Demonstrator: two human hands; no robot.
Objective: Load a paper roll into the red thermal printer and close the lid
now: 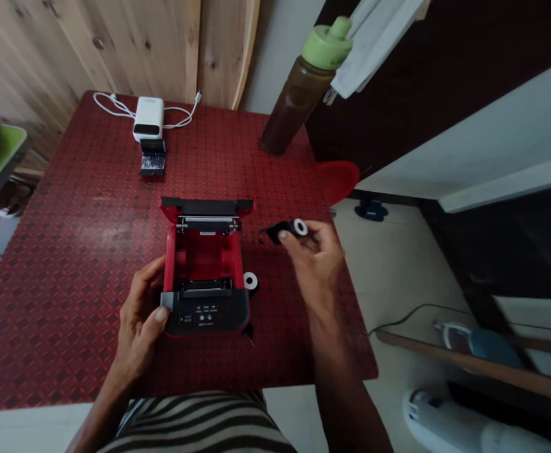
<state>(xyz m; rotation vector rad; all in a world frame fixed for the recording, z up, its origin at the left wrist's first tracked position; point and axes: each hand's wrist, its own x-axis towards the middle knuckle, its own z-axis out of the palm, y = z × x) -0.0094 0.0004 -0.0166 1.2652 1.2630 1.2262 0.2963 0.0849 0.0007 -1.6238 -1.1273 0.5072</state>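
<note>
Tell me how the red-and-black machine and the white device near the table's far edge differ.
The machine is red and black; the white device has a dark panel. The machine looks larger than the white device. The machine's lid is raised and the left hand holds its side, while no hand touches the white device. Both rest on the red patterned table.

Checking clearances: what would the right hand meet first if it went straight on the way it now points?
Probably the red device, around its raised lid: the right hand, holding a roll, points forward-left towards it, though depth is unclear.
</note>
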